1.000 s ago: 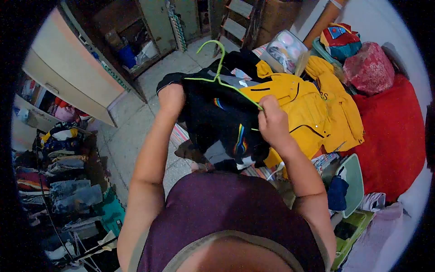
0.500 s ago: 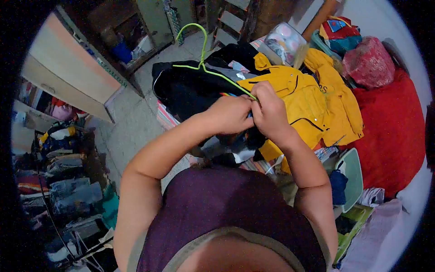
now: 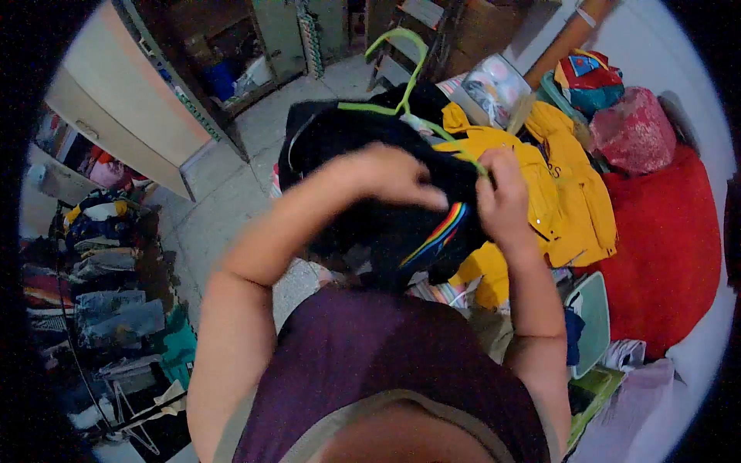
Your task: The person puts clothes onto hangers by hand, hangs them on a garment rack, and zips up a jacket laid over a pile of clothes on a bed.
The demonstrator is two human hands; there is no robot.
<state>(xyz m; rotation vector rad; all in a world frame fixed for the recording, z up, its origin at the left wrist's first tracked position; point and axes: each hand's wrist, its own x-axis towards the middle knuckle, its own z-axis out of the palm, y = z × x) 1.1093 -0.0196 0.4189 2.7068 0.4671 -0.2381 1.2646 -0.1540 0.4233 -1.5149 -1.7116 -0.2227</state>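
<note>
A black garment (image 3: 363, 224) with a rainbow stripe hangs in front of me. The green hanger (image 3: 409, 85) lies at its top, its hook pointing up and away. My right hand (image 3: 505, 193) is closed round the hanger's right end and the cloth there. Blurred by motion, my left hand (image 3: 394, 179) is over the middle of the garment, thumb and fingers apart near the stripe. Just behind and right of the garment lies a yellow jacket (image 3: 571, 208).
At the right are a red cloth (image 3: 664, 262), a pink bundle (image 3: 633, 130) and a pale green basket (image 3: 593, 324). A clear container (image 3: 494, 89) stands behind the jacket. Folded clothes (image 3: 116, 312) are stacked at the left, near open cupboard doors (image 3: 116, 127).
My left hand first went from the garment's left shoulder to my right hand, then drew back a little leftward. The hanger and garment have shifted right, and the rainbow stripe shows again.
</note>
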